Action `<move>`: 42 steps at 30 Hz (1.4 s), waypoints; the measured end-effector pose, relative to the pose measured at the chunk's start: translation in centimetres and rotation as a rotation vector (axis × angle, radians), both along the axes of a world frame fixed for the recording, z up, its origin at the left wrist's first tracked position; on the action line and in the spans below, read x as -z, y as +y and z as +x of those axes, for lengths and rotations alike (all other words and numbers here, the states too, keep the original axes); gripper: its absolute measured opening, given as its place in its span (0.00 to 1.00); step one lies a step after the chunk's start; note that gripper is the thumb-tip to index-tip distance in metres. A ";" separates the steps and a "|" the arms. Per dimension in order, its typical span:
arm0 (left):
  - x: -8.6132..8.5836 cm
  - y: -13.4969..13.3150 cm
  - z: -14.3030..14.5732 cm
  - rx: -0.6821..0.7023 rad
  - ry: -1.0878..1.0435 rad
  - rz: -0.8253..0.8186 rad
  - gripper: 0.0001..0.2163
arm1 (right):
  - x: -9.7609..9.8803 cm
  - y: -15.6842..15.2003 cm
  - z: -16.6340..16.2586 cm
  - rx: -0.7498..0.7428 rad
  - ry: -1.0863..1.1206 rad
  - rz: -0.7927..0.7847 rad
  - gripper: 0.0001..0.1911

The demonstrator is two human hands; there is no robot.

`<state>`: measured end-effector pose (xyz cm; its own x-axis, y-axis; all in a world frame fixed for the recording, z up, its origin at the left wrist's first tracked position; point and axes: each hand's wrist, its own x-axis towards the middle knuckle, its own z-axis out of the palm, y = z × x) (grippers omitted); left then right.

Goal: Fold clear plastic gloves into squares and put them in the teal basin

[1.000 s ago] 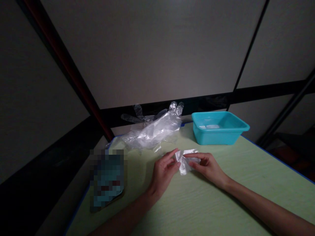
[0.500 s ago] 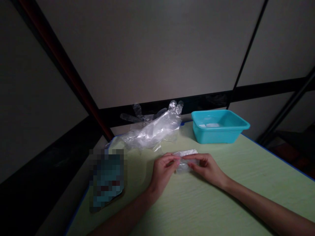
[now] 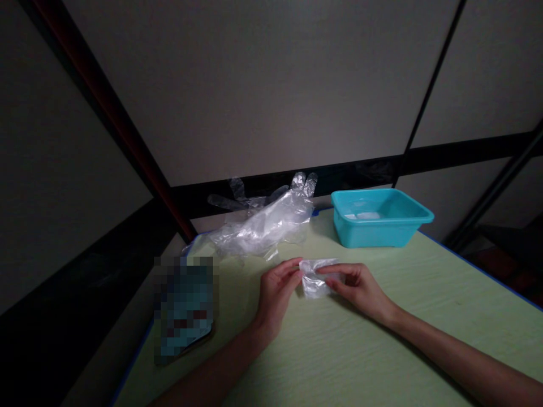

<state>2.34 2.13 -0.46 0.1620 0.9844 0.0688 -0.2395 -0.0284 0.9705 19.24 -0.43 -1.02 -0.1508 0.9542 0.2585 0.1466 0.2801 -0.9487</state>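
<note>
Two bare hands flatten a folded piece of clear plastic film on a green tabletop

Head view, the only one: in a dim room, a left hand (image 3: 275, 289) and a right hand (image 3: 365, 291) meet over a folded piece of clear plastic film (image 3: 314, 287) lying near the middle of a pale green table (image 3: 382, 356). Half a second ago the left fingers covered the film's near-left part, almost meeting the right fingertips; now they have drawn back to its left edge, leaving more of it exposed. Its outline is also neater than a second ago, when a flap stuck out towards the person, so the folding seems further along.

The left thumb and index finger are slightly parted at that edge; I cannot tell whether they pinch it. The right index finger lies extended on the film, thumb apart below it; whether they grip or just press is unclear.

The film has no pointed end. Its longer side seems to run left to right, though the right end is partly hidden. Behind lies a heap of clear disposable gloves (image 3: 265, 226), with a turquoise plastic basin (image 3: 373, 234) to its right. A pixelated object (image 3: 185, 311) sits at far left.
</note>
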 end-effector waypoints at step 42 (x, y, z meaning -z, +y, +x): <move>-0.3 -0.5 0.0 0.192 0.075 -0.058 0.25 | -0.5 -0.1 -0.3 0.003 0.216 -0.125 0.24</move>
